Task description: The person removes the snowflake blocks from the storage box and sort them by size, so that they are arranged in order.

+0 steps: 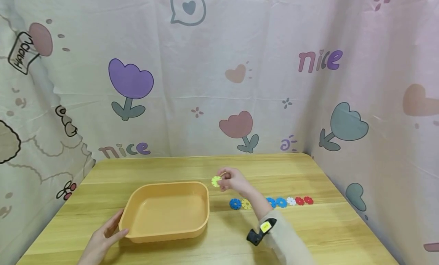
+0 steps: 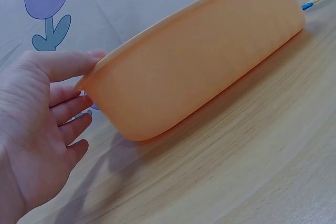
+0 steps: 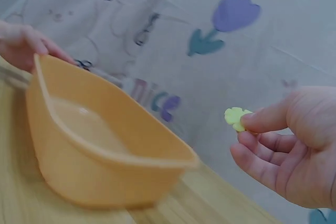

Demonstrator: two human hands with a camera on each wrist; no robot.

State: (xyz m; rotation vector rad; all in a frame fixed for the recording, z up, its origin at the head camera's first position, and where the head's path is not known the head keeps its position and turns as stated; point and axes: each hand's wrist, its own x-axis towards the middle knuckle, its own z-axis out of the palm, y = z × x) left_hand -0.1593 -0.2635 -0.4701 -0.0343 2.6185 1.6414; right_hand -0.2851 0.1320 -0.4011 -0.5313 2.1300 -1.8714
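Observation:
An orange plastic basin [image 1: 164,213] rests on the table with nothing inside it. At its left end my left hand [image 2: 39,124] grips the rim, thumb on the edge and fingers along the outer wall. My right hand [image 1: 234,181] is raised above the table, just right of the basin's far corner. Between its thumb and index finger it pinches a yellow-green snowflake disc [image 3: 235,118], a flat toothed piece. Under the right forearm runs a row of similar discs, with a blue disc [image 1: 235,204] and a yellow disc [image 1: 246,204] at its left end. The forearm hides part of that row.
Further right in the row lie another blue disc [image 1: 281,202], a white disc [image 1: 291,201] and red discs [image 1: 308,200]. The wooden table [image 1: 164,253] is bordered at the back and sides by a printed curtain [image 1: 192,78]. A black strap device [image 1: 262,231] sits on the right wrist.

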